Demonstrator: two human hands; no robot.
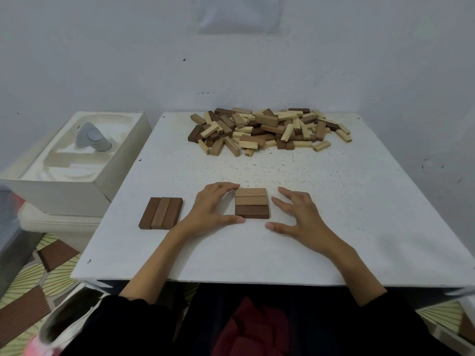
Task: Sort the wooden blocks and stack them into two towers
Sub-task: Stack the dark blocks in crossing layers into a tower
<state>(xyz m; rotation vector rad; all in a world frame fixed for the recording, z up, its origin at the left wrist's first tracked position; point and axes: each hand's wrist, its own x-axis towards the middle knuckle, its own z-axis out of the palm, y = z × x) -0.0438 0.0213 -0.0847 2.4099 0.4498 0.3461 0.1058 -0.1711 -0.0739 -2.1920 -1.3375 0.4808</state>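
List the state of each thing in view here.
left hand: spread, fingertips at the middle row's left edge.
right hand: spread, just clear of that row.
middle row: three blocks flat, side by side.
left row: three dark blocks flat, side by side, untouched.
block pile: loose, light and dark mixed.
box: open, grey item inside.

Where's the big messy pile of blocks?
In the head view the pile of blocks lies at the far middle of the white table, close to the wall, beyond the left hand and right hand.
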